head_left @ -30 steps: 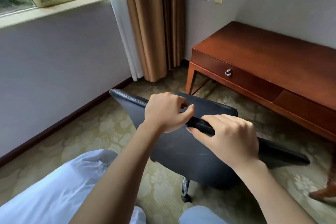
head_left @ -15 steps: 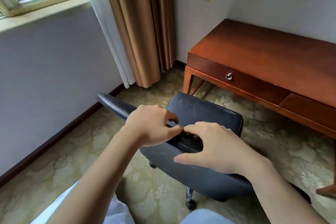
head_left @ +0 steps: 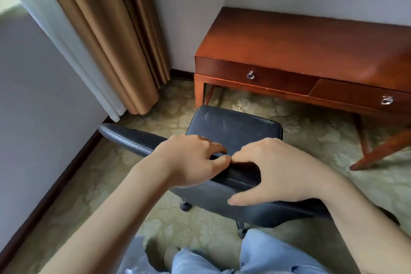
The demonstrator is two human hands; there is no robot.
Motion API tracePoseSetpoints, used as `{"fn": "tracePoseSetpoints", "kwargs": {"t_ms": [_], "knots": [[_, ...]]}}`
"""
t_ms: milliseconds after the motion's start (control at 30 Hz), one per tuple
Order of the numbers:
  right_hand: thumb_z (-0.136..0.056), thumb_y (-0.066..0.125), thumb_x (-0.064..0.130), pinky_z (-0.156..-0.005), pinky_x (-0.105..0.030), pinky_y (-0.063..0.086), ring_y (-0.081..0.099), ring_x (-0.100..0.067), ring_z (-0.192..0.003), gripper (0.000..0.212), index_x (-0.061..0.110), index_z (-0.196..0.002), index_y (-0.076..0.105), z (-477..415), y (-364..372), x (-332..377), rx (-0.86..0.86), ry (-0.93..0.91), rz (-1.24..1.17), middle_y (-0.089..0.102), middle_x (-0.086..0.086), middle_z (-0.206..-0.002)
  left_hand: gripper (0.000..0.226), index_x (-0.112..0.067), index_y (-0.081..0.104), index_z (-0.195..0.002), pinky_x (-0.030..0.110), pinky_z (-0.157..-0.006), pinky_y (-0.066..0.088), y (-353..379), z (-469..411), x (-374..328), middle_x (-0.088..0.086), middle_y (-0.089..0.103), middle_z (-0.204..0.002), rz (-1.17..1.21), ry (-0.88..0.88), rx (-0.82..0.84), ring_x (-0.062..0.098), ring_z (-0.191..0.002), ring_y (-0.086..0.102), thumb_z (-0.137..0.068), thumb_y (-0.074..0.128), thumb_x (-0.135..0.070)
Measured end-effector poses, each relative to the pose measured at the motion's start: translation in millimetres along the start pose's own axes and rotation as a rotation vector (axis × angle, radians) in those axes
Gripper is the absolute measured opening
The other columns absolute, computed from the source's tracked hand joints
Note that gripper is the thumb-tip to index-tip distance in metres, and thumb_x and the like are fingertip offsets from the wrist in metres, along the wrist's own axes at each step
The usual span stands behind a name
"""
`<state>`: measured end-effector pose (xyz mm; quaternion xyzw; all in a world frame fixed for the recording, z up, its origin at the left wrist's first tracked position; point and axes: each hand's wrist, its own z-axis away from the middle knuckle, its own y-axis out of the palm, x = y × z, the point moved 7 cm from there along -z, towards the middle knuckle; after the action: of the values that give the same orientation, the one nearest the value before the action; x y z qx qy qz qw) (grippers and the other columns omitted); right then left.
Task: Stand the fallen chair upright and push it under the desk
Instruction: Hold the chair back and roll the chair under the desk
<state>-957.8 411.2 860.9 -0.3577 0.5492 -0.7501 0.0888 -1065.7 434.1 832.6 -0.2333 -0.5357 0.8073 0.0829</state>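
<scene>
The black padded chair (head_left: 233, 127) stands upright on its castors, its seat facing the desk and its curved backrest top rail running left to right below me. My left hand (head_left: 191, 160) grips the rail's middle from above. My right hand (head_left: 275, 169) grips the rail just beside it, thumb on the near side, fingertips almost touching the left hand. The red-brown wooden desk (head_left: 311, 46) with two drawers stands against the far wall; the chair seat's front edge is a short way before its left front leg.
Brown curtains (head_left: 111, 35) and a white sheer hang at the left corner. A grey wall with dark skirting (head_left: 55, 184) runs along the left. A slanted wooden leg (head_left: 382, 151) juts in at right. My jeans-clad legs (head_left: 255, 256) are right behind the chair on patterned carpet.
The chair has come up from a tilted position to upright, and its seat now shows fully. The chair and my view have moved closer to the desk; both hands stayed on the backrest.
</scene>
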Motion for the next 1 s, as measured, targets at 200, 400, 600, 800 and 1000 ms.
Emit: {"fn": "tracePoseSetpoints", "kwargs": {"t_ms": [200, 400, 600, 800, 1000], "knots": [[-0.063, 0.065, 0.067, -0.065, -0.028, 0.043, 0.051, -0.010, -0.069, 0.045, 0.028, -0.087, 0.067, -13, 18, 20, -0.092, 0.237, -0.118, 0.055, 0.006, -0.067, 0.045, -0.031, 0.057, -0.099, 0.033, -0.068, 0.030, -3, 7, 23, -0.001, 0.065, -0.109, -0.167, 0.171, 0.013, 0.022, -0.101, 0.056, -0.093, 0.016, -0.048], [-0.085, 0.049, 0.056, -0.084, -0.034, 0.048, 0.060, -0.011, -0.106, 0.044, 0.040, -0.126, 0.046, -23, 34, 64, -0.256, 0.487, 0.111, 0.064, 0.017, -0.114, 0.044, -0.035, 0.057, -0.108, 0.034, -0.070, 0.028, -17, 3, 55, -0.002, 0.064, -0.120, -0.213, 0.228, 0.058, 0.024, -0.107, 0.055, -0.093, 0.017, -0.047], [-0.066, 0.058, 0.058, -0.046, -0.023, 0.038, 0.064, -0.014, -0.055, 0.040, 0.024, -0.085, 0.067, -50, 29, 71, -0.509, 0.540, 0.359, 0.062, 0.007, -0.055, 0.044, -0.040, 0.057, -0.114, 0.033, -0.071, 0.029, -38, -6, 76, 0.001, 0.066, -0.117, -0.219, 0.298, 0.011, 0.025, -0.108, 0.057, -0.093, 0.020, -0.051], [-0.065, 0.056, 0.060, -0.044, -0.024, 0.032, 0.062, -0.013, -0.058, 0.041, 0.025, -0.084, 0.065, -83, 28, 76, -0.488, 0.567, 0.324, 0.058, 0.009, -0.059, 0.044, -0.042, 0.053, -0.121, 0.034, -0.078, 0.038, -48, -26, 102, -0.002, 0.064, -0.121, -0.190, 0.362, 0.067, 0.024, -0.112, 0.056, -0.092, 0.022, -0.055], [-0.064, 0.044, 0.062, -0.040, -0.024, 0.037, 0.061, -0.011, -0.059, 0.044, 0.028, -0.086, 0.061, -113, 37, 80, -0.427, 0.589, 0.323, 0.054, 0.012, -0.066, 0.045, -0.042, 0.041, -0.133, 0.043, -0.106, 0.031, -52, -48, 126, -0.001, 0.056, -0.135, -0.157, 0.421, 0.284, 0.022, -0.125, 0.046, -0.092, 0.028, -0.056]]}}
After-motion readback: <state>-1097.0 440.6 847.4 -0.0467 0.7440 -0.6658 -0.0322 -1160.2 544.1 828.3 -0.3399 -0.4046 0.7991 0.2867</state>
